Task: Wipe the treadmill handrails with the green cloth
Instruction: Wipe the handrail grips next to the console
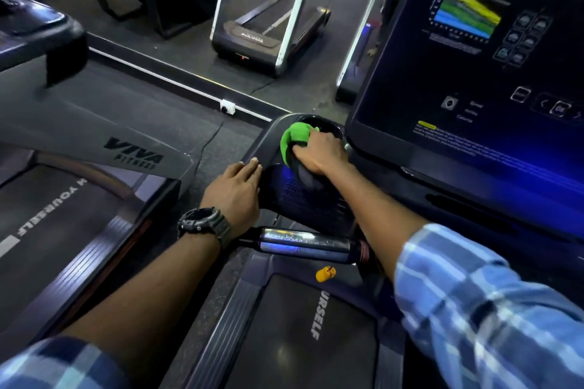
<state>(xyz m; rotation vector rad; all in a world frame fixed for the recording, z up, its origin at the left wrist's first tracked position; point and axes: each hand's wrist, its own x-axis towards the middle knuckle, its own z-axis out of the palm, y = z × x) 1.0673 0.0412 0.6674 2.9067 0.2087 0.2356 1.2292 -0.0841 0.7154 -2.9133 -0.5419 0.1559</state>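
Observation:
The green cloth is bunched in my right hand, whose fingers curl round it and press it into the cup holder on the treadmill console's left side. My left hand, with a watch on the wrist, lies flat with straight fingers on the dark left edge of the console tray. A shiny chrome handrail grip runs across just below both hands, untouched.
The lit console screen fills the right. The treadmill belt lies below, with a yellow safety clip near the grip. A neighbouring grey treadmill stands close on the left; a mirror behind reflects other machines.

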